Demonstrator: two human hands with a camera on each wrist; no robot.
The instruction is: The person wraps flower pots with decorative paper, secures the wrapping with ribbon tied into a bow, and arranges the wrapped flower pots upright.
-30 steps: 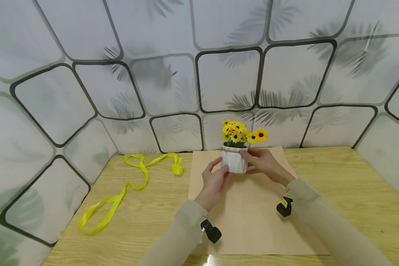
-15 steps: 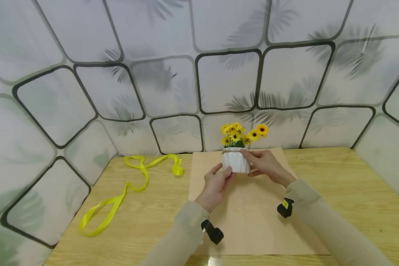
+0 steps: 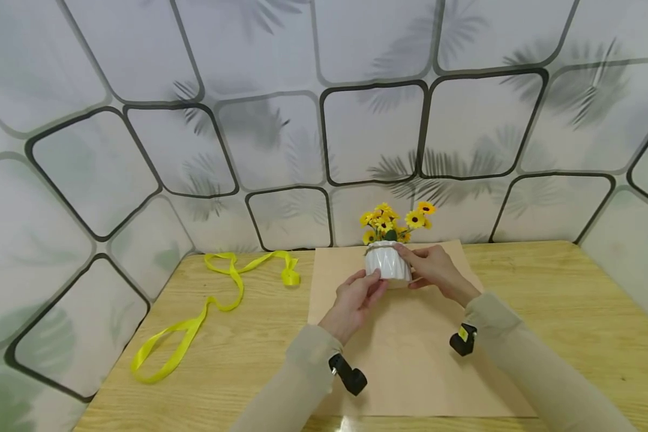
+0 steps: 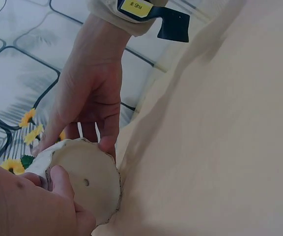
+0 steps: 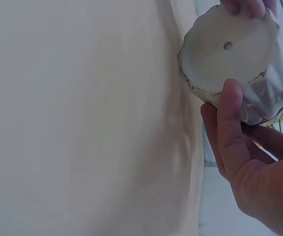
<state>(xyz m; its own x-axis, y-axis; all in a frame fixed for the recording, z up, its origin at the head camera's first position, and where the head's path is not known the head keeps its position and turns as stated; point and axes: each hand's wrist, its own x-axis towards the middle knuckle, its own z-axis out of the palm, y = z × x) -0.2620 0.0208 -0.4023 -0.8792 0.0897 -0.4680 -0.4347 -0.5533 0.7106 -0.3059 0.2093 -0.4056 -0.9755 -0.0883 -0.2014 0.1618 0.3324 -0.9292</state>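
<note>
Over the far part of the brown paper (image 3: 421, 360), near the patterned backdrop (image 3: 281, 138), the white pot (image 3: 387, 263) is held between two hands, with its yellow flowers (image 3: 383, 223) rising above the rim. It is tilted, not upright: its base (image 5: 220, 64), with a small hole (image 4: 86, 182), faces back toward the person, so the pot does not stand flat; whether some edge touches the paper, I cannot tell. The left hand (image 3: 354, 302) grips the lower part, its fingers bent and spread only as wide as this hold needs, with fingertips reaching the edge of the base. The right hand (image 3: 437, 271) grips the other side in a similar way, its thumb close to the rim and one finger pressed at the base edge. The step in hand seems to be this two-handed, tilted hold. To do it well, I would let the left hand bear the weight from below, while the right hand only steadies, because the glossy surface may be slippery. It is better to keep the tilt small, since the flowers could slide if they sit loosely, and to keep the right thumb away from the stems. The paper should not be pushed or creased by the base. The yellow ribbon (image 3: 193, 327) lies well apart on the table (image 3: 243, 354), so it does not disturb this work.
</note>
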